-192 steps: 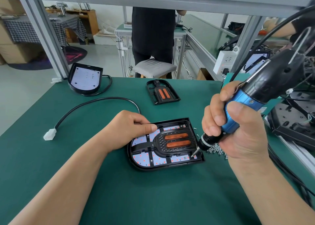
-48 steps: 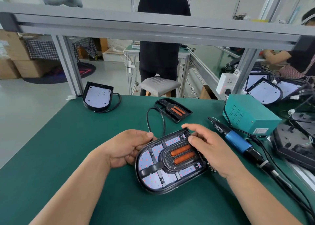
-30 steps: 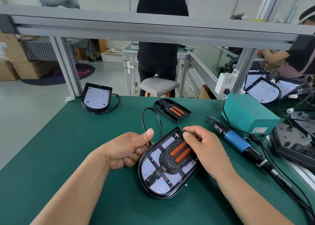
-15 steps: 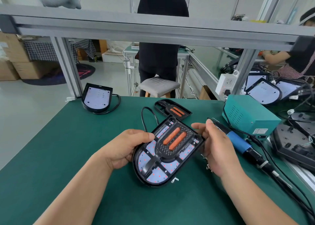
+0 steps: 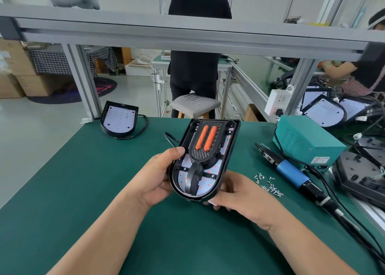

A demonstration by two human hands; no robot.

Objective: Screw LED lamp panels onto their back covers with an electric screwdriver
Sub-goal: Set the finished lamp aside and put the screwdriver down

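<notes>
**Both hands hold the lamp up off the counter**

The green counter (image 5: 83,191) fills the near half of the view, and both forearms reach in from the near edge to its middle. The left hand (image 5: 158,181) grips the lamp (image 5: 204,160) by its left rim, with the thumb over the front edge and the fingers behind the shell. The right hand (image 5: 239,193) holds the near right curve from below, its fingers tucked under the shell where they cannot be seen.

The lamp is raised above the counter and tilted, open face toward the camera, with the rounded end near and the straight end far. It is a black shell around a white board dotted with red. A black grille with two orange bars sits over the far part, and a black strip runs down to the rounded end.

A teal box (image 5: 304,143) stands at the far right. The screwdriver (image 5: 291,173), blue-bodied and corded, lies just beside it with its tip pointing far. A second lamp (image 5: 119,119) rests face up at the far left. A scatter of small screws (image 5: 268,186) lies between the right hand and the screwdriver.
</notes>
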